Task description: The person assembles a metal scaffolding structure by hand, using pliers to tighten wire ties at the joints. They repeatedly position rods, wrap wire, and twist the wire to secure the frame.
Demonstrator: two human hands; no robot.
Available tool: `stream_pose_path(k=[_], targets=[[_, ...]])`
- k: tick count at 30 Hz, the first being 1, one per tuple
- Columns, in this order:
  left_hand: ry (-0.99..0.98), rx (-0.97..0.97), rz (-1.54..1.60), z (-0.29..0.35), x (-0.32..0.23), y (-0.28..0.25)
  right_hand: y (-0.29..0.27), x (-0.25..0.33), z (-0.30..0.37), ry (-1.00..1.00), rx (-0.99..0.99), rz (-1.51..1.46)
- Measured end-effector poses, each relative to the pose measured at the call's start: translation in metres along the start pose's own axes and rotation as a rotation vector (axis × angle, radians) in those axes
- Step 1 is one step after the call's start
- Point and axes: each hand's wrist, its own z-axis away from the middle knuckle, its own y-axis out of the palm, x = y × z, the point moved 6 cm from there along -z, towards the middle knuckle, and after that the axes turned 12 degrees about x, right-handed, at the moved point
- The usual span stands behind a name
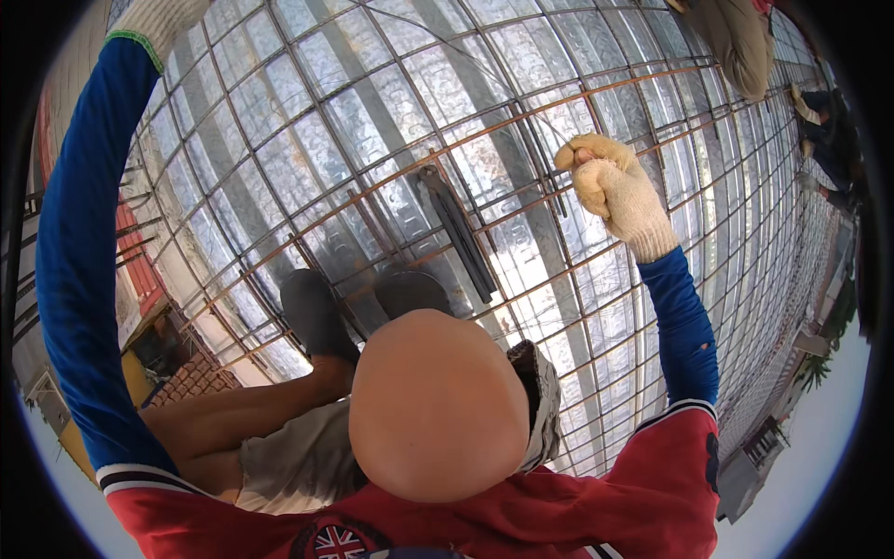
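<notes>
My right hand (612, 191), in a cream knit work glove, is a closed fist above the steel rebar mesh (507, 201). A thin wire (447, 42) curves down toward this fist; what lies inside the fingers is hidden. Beside it, a few thin dark rods (538, 154) lie on the grid. My left hand (166, 17), gloved too with a green cuff edge, reaches out past the upper left rim, so its fingers do not show. Between my arms, nearer my feet, pincers (458, 235) with long dark handles rest among the bars.
Shiny ribbed metal decking (447, 98) lies under the mesh. My dark shoes (317, 312) stand on it. One person in brown trousers (736, 42) is at the upper right, another in dark clothes (824, 140) farther right. Bar ends (140, 224) stick out along the left edge.
</notes>
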Motion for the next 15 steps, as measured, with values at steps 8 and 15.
stream_pose_path(k=[8, 15], targets=[[-0.020, 0.009, -0.239, -0.003, 0.004, -0.066, 0.004, -0.002, -0.006, -0.003, -0.049, 0.033], [-0.248, -0.197, -0.011, 0.073, 0.091, -0.168, 0.048, -0.026, -0.006, 0.125, -0.147, 0.397]])
